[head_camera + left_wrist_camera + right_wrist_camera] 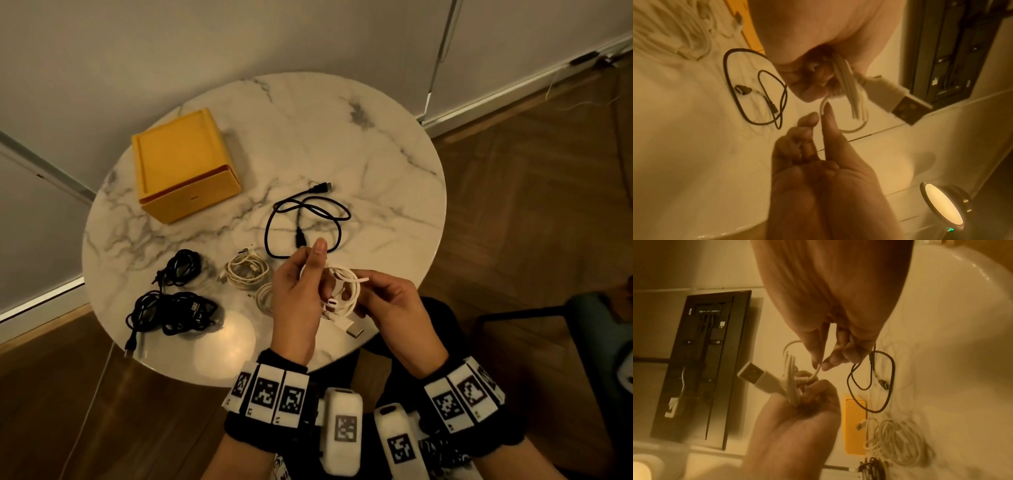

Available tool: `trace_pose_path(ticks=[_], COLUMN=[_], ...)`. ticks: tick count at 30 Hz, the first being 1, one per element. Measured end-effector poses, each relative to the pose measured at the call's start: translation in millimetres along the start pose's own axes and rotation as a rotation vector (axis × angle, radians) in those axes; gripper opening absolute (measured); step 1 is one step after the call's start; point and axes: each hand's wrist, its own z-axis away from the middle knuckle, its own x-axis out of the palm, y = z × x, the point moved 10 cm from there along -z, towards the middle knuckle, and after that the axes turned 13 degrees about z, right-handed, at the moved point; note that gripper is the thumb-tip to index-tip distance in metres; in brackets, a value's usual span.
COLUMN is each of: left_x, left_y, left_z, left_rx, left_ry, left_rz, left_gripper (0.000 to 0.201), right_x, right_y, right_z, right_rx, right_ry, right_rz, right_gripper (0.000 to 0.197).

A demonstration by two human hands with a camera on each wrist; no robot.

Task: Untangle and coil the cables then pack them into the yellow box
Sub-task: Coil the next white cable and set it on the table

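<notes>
Above the table's near edge my left hand (308,274) grips a coiled white cable (346,284), thumb raised. The cable's USB plug (354,330) hangs below the coil and sticks out sideways in the wrist views (898,100) (754,374). My right hand (373,291) pinches the cable's free end between thumb and forefinger beside the coil (820,365). The yellow box (181,164) stands closed at the table's far left. A loose black cable (308,219) lies spread out just beyond my hands.
On the round marble table (342,137), two coiled white cables (245,269) (265,296) lie left of my hands. Two black cable bundles (183,267) (171,311) sit further left, one plug hanging over the edge. A chair (599,325) stands at right.
</notes>
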Motion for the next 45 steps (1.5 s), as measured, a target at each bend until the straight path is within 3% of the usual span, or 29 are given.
trace_pose_path(ticks=[3,7,11,14,19,21,23,27,33,38,42,45], left_x=[-5.7,-20.8,-33.5,-31.4,-12.9,-5.7,0.8,1.5,-4.6,-11.0,-10.0,-18.2], left_y=[-2.4,-4.5,16.9,30.8,21.7,17.0,15.3,26.8,27.2,24.3,7.1,3.1], left_z=[0.6,-2.3,-8.1,-6.8,-4.7,-11.7,-17.5,-18.1,-13.8,-9.3,3.6,4.7], left_rx=[0.001,0.001,0.158,0.262,0.163,0.094,0.036,0.110,0.066,0.049,-0.093,-0.066], left_ry=[0.022,0.150,0.192,0.182,0.164,0.093,0.003,-0.018,-0.054,-0.097,-0.189,-0.097], left_rz=[0.000,0.057,-0.051,-0.152,0.066,0.058,0.050,-0.071,-0.076,-0.094,-0.088,-0.103], left_gripper=[0.035,0.032,0.035,0.036,0.032,0.035,0.035,0.033,0.019,0.026,0.029,0.027], right_x=[6.2,22.8,33.5,40.2,47.7,41.7,36.2,34.0,14.8,-2.2,-30.8,-23.6], right_y=[-3.0,-0.4,4.5,-3.2,-23.0,-30.9,-34.4,-37.3,-32.7,-37.5,-59.2,-70.6], right_z=[-0.7,2.7,13.4,15.9,9.4,7.8,8.3,5.5,-5.0,-2.5,-4.4,-1.2], right_rx=[0.044,0.119,0.215,0.223,0.113,0.097,0.104,0.122,0.110,0.125,-0.006,-0.125], right_ry=[-0.018,-0.111,-0.173,-0.208,-0.191,-0.155,-0.149,-0.196,-0.158,-0.078,0.103,0.124], right_rz=[-0.109,-0.197,-0.247,-0.208,-0.243,-0.336,-0.382,-0.119,0.179,0.309,0.676,0.882], right_gripper=[0.026,0.020,0.046,0.042,0.033,0.013,0.009,0.023,0.010,0.033,0.017,0.019])
